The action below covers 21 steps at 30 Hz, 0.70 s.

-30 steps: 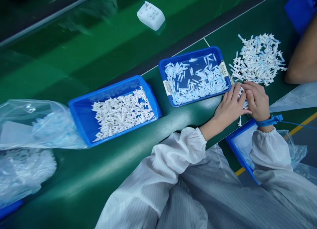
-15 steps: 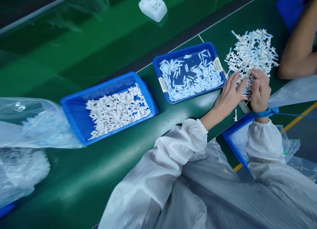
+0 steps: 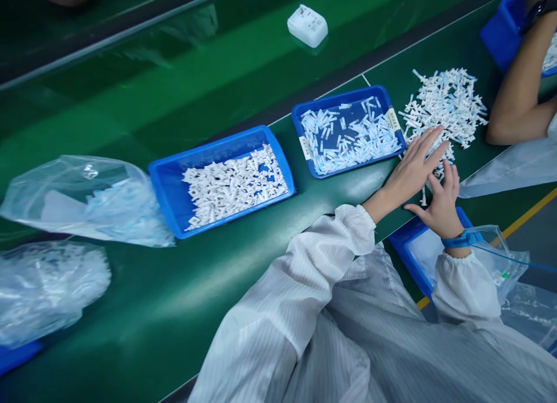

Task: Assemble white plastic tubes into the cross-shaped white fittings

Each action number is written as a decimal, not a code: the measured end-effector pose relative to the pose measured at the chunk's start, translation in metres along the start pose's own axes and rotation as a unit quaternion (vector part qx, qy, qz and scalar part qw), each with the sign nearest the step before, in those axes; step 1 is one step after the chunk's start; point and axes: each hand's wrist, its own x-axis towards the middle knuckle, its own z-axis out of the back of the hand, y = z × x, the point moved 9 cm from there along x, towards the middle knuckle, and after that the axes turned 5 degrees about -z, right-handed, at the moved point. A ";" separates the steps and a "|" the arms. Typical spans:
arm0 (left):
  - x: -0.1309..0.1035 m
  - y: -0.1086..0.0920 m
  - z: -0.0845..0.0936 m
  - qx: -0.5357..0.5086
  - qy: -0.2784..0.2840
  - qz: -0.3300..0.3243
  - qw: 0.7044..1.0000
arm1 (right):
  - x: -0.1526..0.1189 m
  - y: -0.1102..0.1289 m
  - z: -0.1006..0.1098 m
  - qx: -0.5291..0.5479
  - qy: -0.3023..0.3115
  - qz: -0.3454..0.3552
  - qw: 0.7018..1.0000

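A heap of small white and light-blue plastic pieces (image 3: pixel 450 104) lies on the green table at the right. My left hand (image 3: pixel 413 165) rests at the heap's near edge, palm down with fingers stretched, beside the shallow blue tray (image 3: pixel 307 169). Just nearer to me is my right hand (image 3: pixel 441 202), wearing a blue wrist strap (image 3: pixel 462 239); its thumb and fingers are spread at the table edge. No piece shows in either hand. One loose white piece (image 3: pixel 423 197) lies between the hands. Light-blue and white tubes (image 3: pixel 361 150) fill much of the shallow tray.
A deeper blue bin (image 3: pixel 169 185) holds white pieces (image 3: pixel 235 185). Clear bags (image 3: pixel 126 211) of parts lie at the left. A white device (image 3: pixel 307 27) sits on the green surface beyond. A co-worker's arm (image 3: pixel 517 95) is at the right; another blue bin (image 3: pixel 409 246) stands below the table edge.
My right hand has drawn back from the heap toward the table edge and its fingers have spread. The left hand stays near the heap. The whole view has shifted slightly.
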 end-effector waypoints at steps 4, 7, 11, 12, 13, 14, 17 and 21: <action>-0.024 0.000 0.016 -0.001 -0.012 0.002 1.000 | 0.015 -0.018 -0.011 -0.023 -0.015 -0.064 0.998; -0.056 0.012 0.030 0.009 -0.052 0.015 0.998 | 0.031 -0.036 -0.012 -0.026 -0.033 -0.099 0.994; -0.098 0.050 0.045 0.051 -0.094 0.069 0.992 | 0.052 -0.058 -0.014 -0.051 -0.035 -0.128 0.990; -0.107 0.062 0.047 0.066 -0.088 0.092 0.990 | 0.057 -0.061 -0.015 -0.057 -0.033 -0.129 0.989; -0.114 0.073 0.048 0.080 -0.070 0.115 0.988 | 0.061 -0.064 -0.016 -0.060 -0.030 -0.129 0.989; -0.119 0.082 0.049 0.092 -0.045 0.134 0.986 | 0.065 -0.065 -0.017 -0.063 -0.029 -0.127 0.989; -0.129 0.094 0.048 0.106 0.019 0.163 0.981 | 0.074 -0.061 -0.019 -0.063 -0.029 -0.108 0.992; -0.127 0.089 0.052 0.105 0.025 0.157 0.982 | 0.080 -0.039 -0.008 -0.053 -0.085 -0.058 0.993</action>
